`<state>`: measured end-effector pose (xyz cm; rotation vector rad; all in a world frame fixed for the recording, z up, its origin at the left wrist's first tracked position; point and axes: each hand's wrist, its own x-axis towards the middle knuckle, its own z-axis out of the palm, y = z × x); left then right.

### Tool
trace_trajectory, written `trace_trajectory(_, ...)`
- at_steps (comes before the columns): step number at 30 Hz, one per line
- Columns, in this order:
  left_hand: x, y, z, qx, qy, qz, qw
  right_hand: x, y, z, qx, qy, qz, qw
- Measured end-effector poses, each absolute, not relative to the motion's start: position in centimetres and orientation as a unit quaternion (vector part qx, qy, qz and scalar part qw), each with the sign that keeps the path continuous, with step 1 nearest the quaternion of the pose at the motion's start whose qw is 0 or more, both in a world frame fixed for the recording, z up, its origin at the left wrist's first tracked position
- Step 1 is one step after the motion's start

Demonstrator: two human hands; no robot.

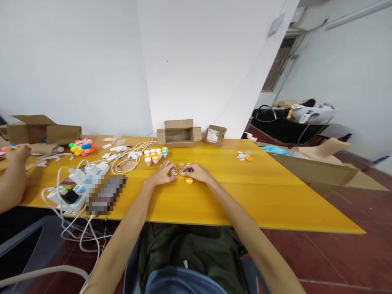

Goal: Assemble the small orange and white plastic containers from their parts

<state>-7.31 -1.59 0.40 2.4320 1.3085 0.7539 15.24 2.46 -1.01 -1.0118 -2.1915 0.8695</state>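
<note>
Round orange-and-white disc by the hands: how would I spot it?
On the long yellow table, find the bare right hand. Just below it in the picture lies the small disc. Bright orange separates it from the dark-spotted white piece at the left hand.

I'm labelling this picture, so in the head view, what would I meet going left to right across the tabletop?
A co-worker's hand → multicoloured ball cluster → left hand → right hand → small white and orange pieces.
</note>
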Motion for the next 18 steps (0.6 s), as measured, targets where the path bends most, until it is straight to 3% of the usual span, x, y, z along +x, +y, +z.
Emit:
trace_trajectory(12, -6.9, -1.1, -0.1, 0.855, 0.418, 0.284, 0.115, 15.1, 1.6, -1.8, -0.381, -0.822, 0.226, 0.358)
trace_trajectory(18, -6.2, -1.3, 0.2, 0.847, 0.407, 0.317, 0.127, 14.9, 1.8, -2.5, -0.368, -0.787, 0.267, 0.417)
